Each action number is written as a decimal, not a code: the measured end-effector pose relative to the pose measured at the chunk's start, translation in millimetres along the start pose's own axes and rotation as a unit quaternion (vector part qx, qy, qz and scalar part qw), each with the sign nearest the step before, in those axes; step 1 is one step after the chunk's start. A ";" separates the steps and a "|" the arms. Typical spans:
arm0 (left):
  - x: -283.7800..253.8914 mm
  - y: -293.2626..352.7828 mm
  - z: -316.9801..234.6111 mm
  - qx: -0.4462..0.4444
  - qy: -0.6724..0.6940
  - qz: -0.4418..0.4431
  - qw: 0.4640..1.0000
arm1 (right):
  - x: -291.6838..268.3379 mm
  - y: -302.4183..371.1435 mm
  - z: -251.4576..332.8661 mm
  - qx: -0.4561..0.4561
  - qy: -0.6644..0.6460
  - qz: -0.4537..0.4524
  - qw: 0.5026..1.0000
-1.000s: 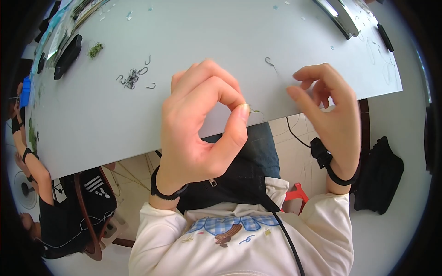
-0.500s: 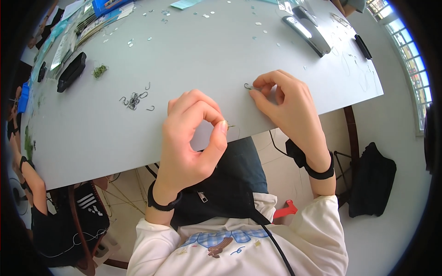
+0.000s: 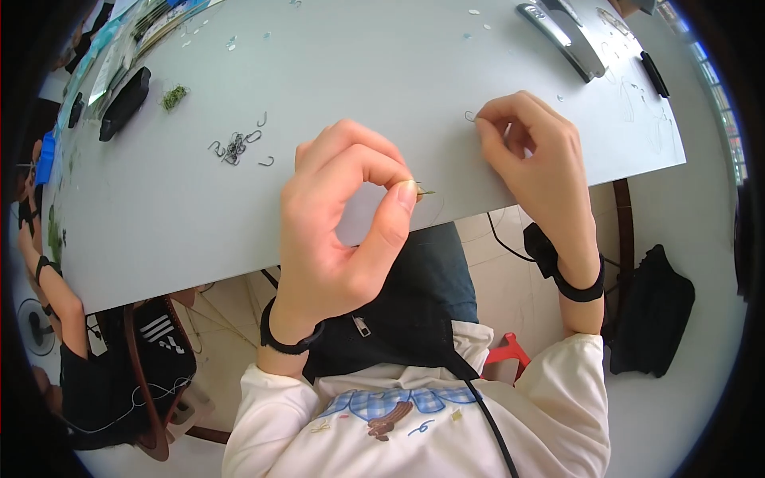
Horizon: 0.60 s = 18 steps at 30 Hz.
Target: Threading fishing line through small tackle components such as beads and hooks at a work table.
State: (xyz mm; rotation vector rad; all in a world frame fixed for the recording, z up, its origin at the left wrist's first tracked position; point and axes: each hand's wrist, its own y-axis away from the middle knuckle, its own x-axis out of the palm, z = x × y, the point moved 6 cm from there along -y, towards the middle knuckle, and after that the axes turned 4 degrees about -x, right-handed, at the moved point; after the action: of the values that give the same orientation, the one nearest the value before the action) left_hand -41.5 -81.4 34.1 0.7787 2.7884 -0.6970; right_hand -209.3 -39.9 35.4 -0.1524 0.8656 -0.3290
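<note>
My left hand (image 3: 343,207) is raised over the table's near edge. Its thumb and forefinger pinch a tiny green-yellow bit (image 3: 426,192) from which a thin thread trails; most of the bit is hidden by the fingertips. To the right, my right hand (image 3: 538,147) is closed in a pinch at the tabletop. A small dark fish hook (image 3: 469,116) sticks out beyond its fingertips, the rest of it covered by them. Left of my hands lies a pile of dark fish hooks (image 3: 235,149), a few of them loose around it.
A tangled green clump (image 3: 174,97) and a black elongated object (image 3: 126,103) lie on the grey table (image 3: 358,88) at left. A silver-and-black stapler (image 3: 566,44) lies at far right, with small pale discs scattered at the back. Another person's arm (image 3: 60,291) rests at the left edge.
The whole view has shifted, the tabletop sitting higher in it. My right hand has moved slightly right with the hook, away from my left hand. Both pinches stay closed.
</note>
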 end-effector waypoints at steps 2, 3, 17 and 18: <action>1.5 0.2 -1.0 0.003 -0.007 0.015 1.000 | -4.4 2.6 -0.3 -0.016 0.022 -0.057 0.998; 1.8 0.6 -1.2 -0.007 -0.001 0.010 1.000 | -2.1 3.9 -0.9 -0.012 0.019 -0.054 0.998; 0.0 0.8 -1.6 0.008 -0.052 0.030 0.998 | 20.5 34.6 37.3 -0.097 -0.233 0.033 0.967; 0.5 0.8 -2.5 0.016 -0.059 0.025 0.998 | 21.0 35.1 36.0 -0.080 -0.240 0.027 0.967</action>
State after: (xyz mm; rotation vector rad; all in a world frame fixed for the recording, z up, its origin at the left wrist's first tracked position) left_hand -41.6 -79.3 35.9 0.7843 2.6480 -0.7561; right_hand -161.2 -14.2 34.2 -0.3430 0.4124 -0.1593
